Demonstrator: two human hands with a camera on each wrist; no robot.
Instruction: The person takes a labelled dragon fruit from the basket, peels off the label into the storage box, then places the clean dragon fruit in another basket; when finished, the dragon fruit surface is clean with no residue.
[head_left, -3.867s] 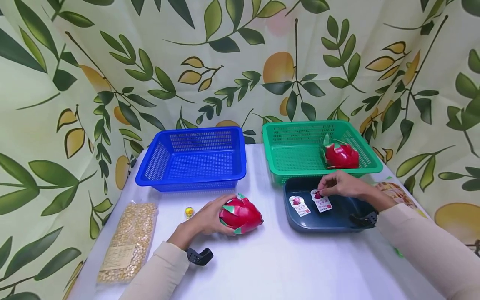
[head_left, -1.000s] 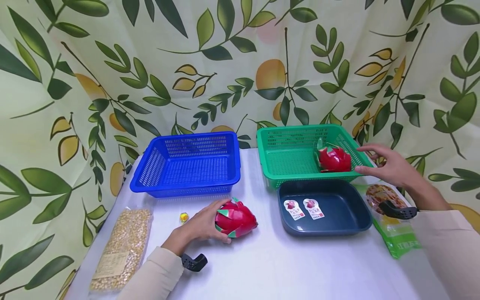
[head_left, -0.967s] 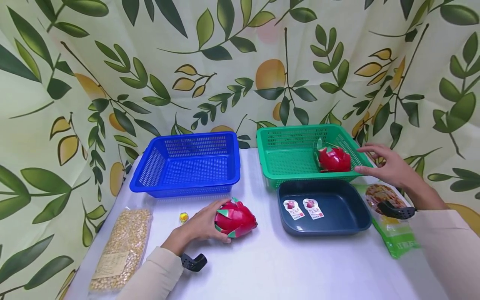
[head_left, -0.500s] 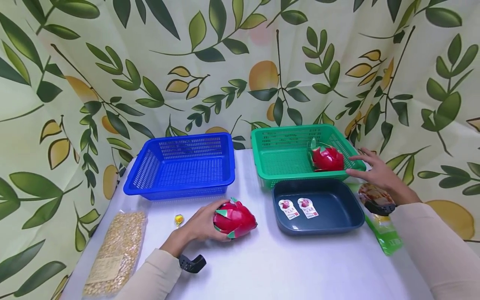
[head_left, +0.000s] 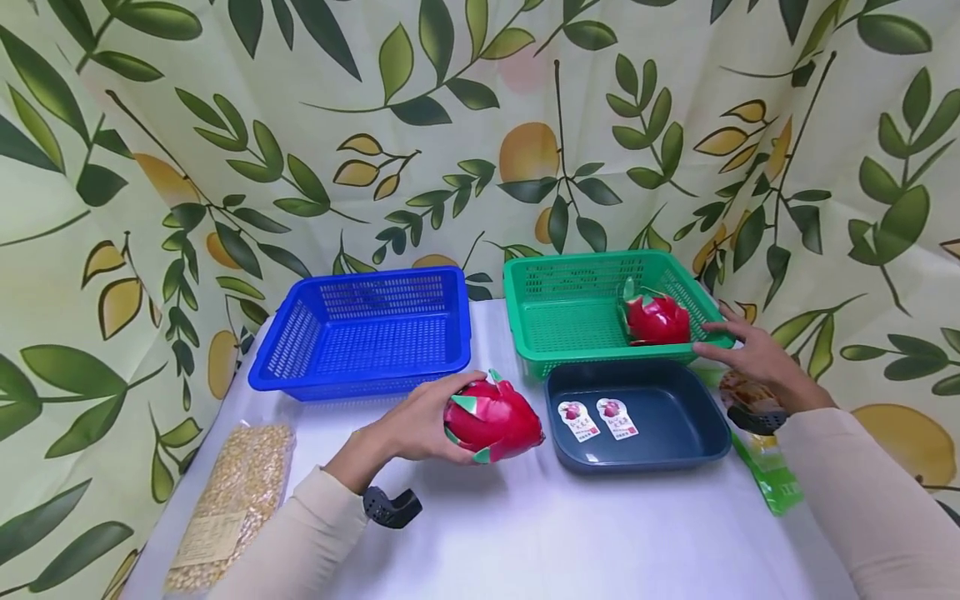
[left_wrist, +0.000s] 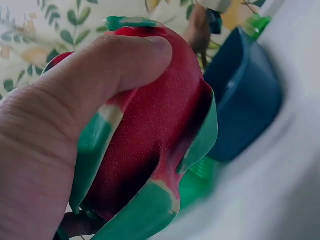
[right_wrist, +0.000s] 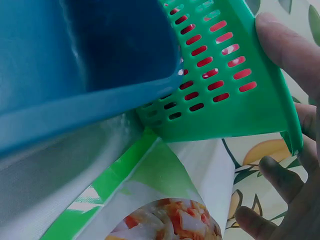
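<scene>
My left hand [head_left: 427,421] grips a red dragon fruit [head_left: 498,421] with green-tipped scales, its shadow on the white cloth below. In the left wrist view, the thumb [left_wrist: 125,62] lies across the dragon fruit's red skin. At the right front corner of the green basket [head_left: 551,354], my right hand [head_left: 757,354] holds the rim, thumb at the front and index finger at the side. The right wrist view has the thumb [right_wrist: 280,42] against the rim, other fingers outside it. Another red dragon fruit [head_left: 658,321] sits inside that basket.
A dark blue tray [head_left: 675,417] with two fruit-picture labels [head_left: 617,419] stands before the green basket. The blue basket [head_left: 360,387] is at back left, a bag of yellow kernels [head_left: 232,504] at left. A green food packet [head_left: 768,475] lies partly under the right arm.
My right hand has left a label beside the other one in the tray and moved to the green basket's corner. My left hand has just raised the dragon fruit, shifting it right.
</scene>
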